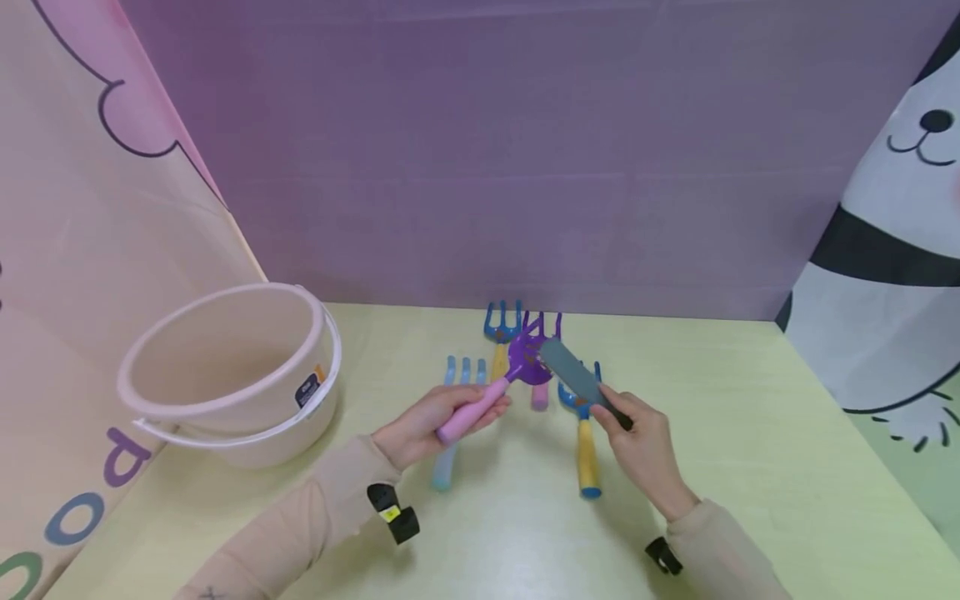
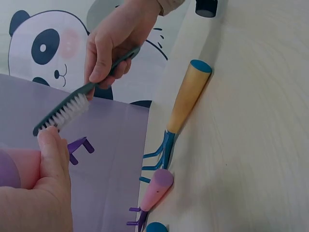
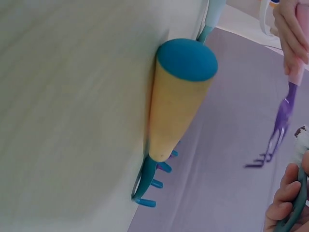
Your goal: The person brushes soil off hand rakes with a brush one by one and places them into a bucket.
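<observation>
In the head view my left hand (image 1: 423,429) grips the pink handle of a small purple hand rake (image 1: 529,360), its head raised above the table. My right hand (image 1: 647,442) holds a dark green brush (image 1: 572,370) by its handle over that head. White bristles (image 2: 70,113) show in the left wrist view, facing down toward the rake. From the right wrist view, the purple tines (image 3: 282,123) hang just apart from the brush's tip. Beneath the hands lie a blue rake with a yellow handle (image 1: 588,458), another pink-handled purple rake (image 1: 540,397) and a light blue rake (image 1: 444,468).
Another blue rake (image 1: 502,323) lies at the table's back edge. Pale nested buckets (image 1: 262,419) with a white carrying handle stand on the left. A purple backdrop (image 1: 510,167) rises behind the pale table (image 1: 735,417), and printed panels flank both sides.
</observation>
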`<state>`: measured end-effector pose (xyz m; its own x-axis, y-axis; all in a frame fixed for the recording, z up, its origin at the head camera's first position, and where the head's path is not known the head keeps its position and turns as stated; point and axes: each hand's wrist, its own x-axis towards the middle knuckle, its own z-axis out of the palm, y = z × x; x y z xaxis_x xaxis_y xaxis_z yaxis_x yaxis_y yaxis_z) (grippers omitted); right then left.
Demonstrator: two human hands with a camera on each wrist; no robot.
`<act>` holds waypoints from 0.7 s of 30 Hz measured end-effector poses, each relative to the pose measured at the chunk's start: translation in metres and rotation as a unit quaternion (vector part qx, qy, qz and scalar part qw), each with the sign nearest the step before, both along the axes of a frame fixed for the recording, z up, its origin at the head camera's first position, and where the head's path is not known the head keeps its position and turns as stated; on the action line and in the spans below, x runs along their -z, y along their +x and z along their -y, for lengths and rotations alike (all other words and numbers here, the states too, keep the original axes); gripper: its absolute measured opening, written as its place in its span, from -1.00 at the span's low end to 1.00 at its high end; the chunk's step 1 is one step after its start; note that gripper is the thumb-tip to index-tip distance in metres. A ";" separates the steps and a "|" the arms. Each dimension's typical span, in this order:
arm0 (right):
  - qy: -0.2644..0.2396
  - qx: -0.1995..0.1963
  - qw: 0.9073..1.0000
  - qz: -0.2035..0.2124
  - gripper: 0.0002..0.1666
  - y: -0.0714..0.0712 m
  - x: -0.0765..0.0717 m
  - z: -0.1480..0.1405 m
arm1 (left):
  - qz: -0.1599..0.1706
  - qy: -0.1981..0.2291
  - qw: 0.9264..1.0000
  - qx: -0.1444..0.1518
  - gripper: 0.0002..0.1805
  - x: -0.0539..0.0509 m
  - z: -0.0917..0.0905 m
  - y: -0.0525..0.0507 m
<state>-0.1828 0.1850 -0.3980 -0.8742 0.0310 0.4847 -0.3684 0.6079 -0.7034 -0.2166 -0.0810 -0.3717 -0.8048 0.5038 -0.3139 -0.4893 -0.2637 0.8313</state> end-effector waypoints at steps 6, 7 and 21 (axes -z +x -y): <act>-0.004 -0.010 1.000 0.017 -0.61 -0.002 -0.001 0.005 | -0.001 0.008 1.000 0.010 -0.54 -0.002 -0.003 0.002; -0.005 -0.011 1.000 0.015 -0.61 -0.002 -0.001 0.006 | -0.001 0.010 1.000 0.010 -0.54 -0.002 -0.004 0.002; 0.092 -0.009 0.988 -0.122 -0.59 -0.006 0.003 0.015 | 0.015 0.010 1.000 -0.024 -0.55 -0.005 -0.016 0.004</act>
<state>-0.1889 0.1698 -0.4012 -0.7305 -0.0930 0.6766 -0.5256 0.7091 -0.4700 -0.2130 -0.0650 -0.3666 -0.8189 0.4709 -0.3280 -0.4995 -0.3037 0.8113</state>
